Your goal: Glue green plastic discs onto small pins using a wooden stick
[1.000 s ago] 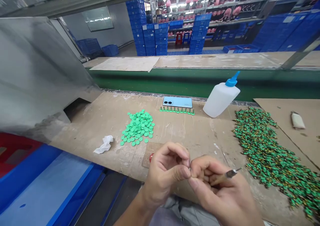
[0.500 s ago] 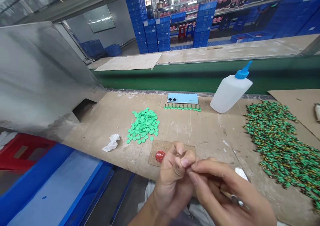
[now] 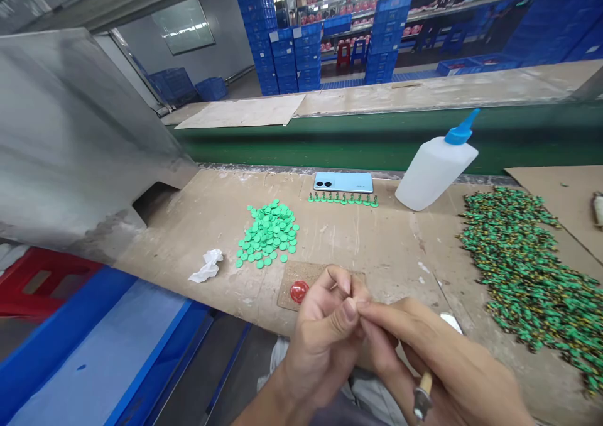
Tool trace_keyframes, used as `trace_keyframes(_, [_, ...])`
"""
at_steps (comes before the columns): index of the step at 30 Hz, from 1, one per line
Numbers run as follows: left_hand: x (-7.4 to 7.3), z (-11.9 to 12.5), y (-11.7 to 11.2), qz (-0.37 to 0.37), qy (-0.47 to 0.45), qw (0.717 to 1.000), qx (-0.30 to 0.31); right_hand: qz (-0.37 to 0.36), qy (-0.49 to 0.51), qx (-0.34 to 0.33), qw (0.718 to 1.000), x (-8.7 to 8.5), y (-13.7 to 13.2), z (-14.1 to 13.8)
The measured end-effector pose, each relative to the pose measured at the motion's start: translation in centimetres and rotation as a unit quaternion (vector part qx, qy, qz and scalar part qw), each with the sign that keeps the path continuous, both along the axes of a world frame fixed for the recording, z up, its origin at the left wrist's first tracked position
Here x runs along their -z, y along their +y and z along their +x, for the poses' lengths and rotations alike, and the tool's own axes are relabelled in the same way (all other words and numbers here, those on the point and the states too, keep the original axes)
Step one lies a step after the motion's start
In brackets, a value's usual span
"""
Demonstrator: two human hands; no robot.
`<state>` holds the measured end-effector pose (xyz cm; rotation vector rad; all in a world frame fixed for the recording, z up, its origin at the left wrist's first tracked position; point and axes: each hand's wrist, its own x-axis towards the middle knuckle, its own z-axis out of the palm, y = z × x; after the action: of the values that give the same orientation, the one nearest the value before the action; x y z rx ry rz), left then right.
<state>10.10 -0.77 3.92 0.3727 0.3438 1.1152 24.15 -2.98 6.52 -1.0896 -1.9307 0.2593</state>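
Observation:
Above the front edge of the bench, the fingertips of my left hand [image 3: 323, 332] and my right hand [image 3: 424, 350] meet in a pinch. Whatever lies between them is hidden by the fingers. Tucked in my right palm is a slim wooden-handled tool [image 3: 424, 391] with a metal end pointing down toward me. Just left of my left hand, a round red piece [image 3: 299, 291] rests on a brown board [image 3: 285, 281]. Beyond it spreads a heap of green discs [image 3: 268, 231]. Several small green-based figures [image 3: 343, 200] stand in a row.
A light blue phone [image 3: 343, 181] lies behind the row. Right of it a white bottle with a blue nozzle [image 3: 436, 168] leans. A large pile of green, black and yellow pieces [image 3: 522, 275] covers the right side. Crumpled tissue [image 3: 206, 266] lies at left, near a metal panel [image 3: 85, 143].
My left thumb has moved up against the right fingertips. My right hand has turned slightly, so the tool's metal end now points lower. The view has shifted a little.

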Motion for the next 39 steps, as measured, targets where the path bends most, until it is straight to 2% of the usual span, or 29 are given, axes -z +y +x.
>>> trace_keyframes(10, [-0.8,0.0,-0.4,-0.028,0.041,0.999,0.011,0.042,-0.036,0.001,0.998,1.7,0.7,0.7])
trace_keyframes(21, [-0.5,0.2,-0.4,-0.027,0.016,0.999,0.019,0.072,-0.069,0.036,0.994,1.6,0.7,0.5])
trace_keyframes(28, [-0.8,0.1,-0.2,-0.034,0.031,0.999,0.02,0.08,-0.076,0.047,0.993,1.3,0.8,0.3])
trace_keyframes(35, [-0.7,0.1,-0.3,-0.057,-0.002,0.997,0.051,0.03,-0.018,0.037,0.999,1.5,0.8,0.3])
trace_keyframes(39, [-0.7,0.0,-0.4,-0.07,-0.021,0.996,0.06,0.005,0.021,-0.004,1.0,1.4,0.5,0.5])
